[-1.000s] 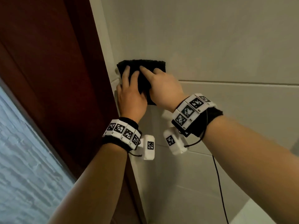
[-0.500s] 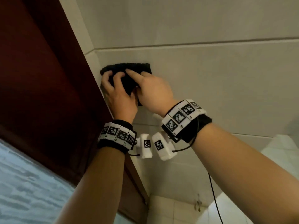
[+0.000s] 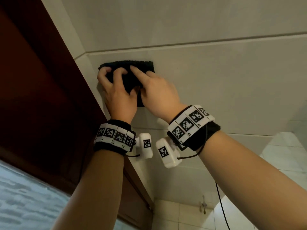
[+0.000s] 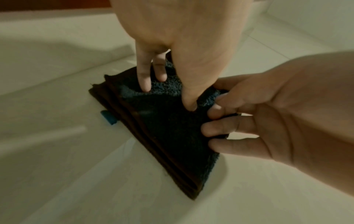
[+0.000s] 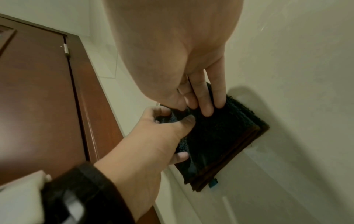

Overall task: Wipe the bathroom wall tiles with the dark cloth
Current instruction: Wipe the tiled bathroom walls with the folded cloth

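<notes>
Head view is showing both hands raised against the pale wall tiles (image 3: 216, 77), working a folded dark cloth (image 3: 141, 67) that is lying flat on the tile just below a horizontal grout line (image 3: 199, 43) and close beside the reddish-brown door frame (image 3: 41, 97). The left hand (image 3: 116, 95) is sitting on the cloth's left part, its fingers curling over the cloth's upper left corner. The right hand (image 3: 157, 95) is sitting on the right part, its index finger stretching across the fabric toward the left hand.

Left wrist view is looking along the left hand (image 4: 277, 118), whose grip is narrow: the bent fingertips (image 4: 212, 128) are digging into the cloth's (image 4: 168, 130) near edge and bunching it. From above, the right hand (image 4: 182, 37) is reaching down, its straight fingers pressing on the terry surface. The stacked folded layers are showing along the cloth's left edge, and a small blue tag (image 4: 108, 117) is sticking out from them onto the tile.

Right wrist view is showing the right hand (image 5: 172, 53) with fingers extended and lying on the top of the cloth (image 5: 220, 136), a flat pressing grip rather than a closed one. The left hand (image 5: 153, 133) is pinching a raised fold of the fabric between thumb and fingers at the cloth's left side. A metal hinge (image 5: 66, 49) is showing on the brown door (image 5: 38, 98) to the left. Both wrists are wearing black bands with white marker blocks (image 3: 114, 136).
</notes>
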`<move>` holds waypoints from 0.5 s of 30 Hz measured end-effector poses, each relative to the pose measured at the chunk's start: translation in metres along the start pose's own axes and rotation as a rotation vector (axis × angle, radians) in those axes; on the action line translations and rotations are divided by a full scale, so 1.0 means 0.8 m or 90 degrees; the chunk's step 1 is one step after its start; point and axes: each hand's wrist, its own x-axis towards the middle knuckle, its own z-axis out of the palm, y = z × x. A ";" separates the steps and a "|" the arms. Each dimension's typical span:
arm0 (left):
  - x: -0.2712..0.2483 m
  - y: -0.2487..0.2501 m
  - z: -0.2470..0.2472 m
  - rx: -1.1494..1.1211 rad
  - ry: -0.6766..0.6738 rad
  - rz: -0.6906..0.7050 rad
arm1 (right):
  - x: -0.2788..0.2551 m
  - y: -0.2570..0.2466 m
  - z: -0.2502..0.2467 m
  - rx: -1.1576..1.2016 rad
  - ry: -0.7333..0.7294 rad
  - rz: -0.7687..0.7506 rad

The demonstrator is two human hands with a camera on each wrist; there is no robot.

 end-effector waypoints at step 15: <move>0.008 0.108 0.012 -0.036 0.004 0.068 | -0.027 0.060 -0.086 -0.041 0.099 0.024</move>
